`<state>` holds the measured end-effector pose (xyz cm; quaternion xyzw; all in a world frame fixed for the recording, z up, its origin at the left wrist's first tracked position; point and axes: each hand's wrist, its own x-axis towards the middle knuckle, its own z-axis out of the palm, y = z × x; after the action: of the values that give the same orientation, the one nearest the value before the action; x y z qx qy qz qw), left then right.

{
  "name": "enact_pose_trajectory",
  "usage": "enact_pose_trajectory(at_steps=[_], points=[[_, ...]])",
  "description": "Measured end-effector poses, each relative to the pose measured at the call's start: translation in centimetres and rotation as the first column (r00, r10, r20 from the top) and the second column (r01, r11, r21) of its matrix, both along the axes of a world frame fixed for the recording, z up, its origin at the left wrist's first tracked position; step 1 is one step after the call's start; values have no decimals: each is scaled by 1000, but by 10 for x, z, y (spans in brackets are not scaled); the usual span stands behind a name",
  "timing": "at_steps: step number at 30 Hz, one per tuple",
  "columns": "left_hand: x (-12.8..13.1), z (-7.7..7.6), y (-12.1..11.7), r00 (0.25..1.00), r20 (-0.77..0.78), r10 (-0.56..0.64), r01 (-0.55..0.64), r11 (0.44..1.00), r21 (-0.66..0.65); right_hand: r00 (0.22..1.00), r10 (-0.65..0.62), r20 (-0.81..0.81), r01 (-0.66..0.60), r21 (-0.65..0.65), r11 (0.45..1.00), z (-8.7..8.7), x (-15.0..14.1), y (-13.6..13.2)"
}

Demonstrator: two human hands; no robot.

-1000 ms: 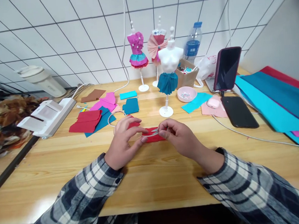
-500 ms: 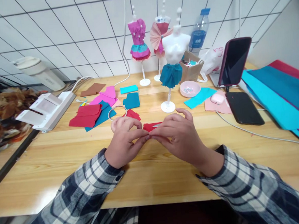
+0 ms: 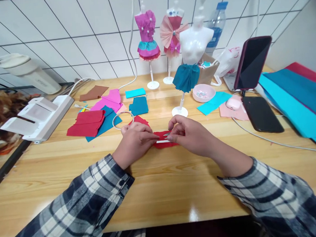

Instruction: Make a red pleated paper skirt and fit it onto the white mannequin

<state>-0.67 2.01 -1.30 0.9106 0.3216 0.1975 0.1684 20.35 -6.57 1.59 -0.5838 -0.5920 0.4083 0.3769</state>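
A dark-lined white tiled wall stands at twelve o'clock behind a pale, glossy wooden tabletop. A white plastic dress form in a teal fabric skirt rises at one o'clock. Between the left hand at nine and the right hand at three, a small red fabric strip lies on the tabletop, a narrow white strip over it. The left grip bunches at the fabric; pinching or not, I cannot tell. The right grip pinches a slim grey metal pointed tool.
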Motion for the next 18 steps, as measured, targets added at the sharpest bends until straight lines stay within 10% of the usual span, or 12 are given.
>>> enact_pose_trajectory(at_steps=[18], points=[[-8, 18, -9, 975, -224, 4, -57, 971, -234, 967, 11, 253, 19, -117, 993, -9, -20, -1]])
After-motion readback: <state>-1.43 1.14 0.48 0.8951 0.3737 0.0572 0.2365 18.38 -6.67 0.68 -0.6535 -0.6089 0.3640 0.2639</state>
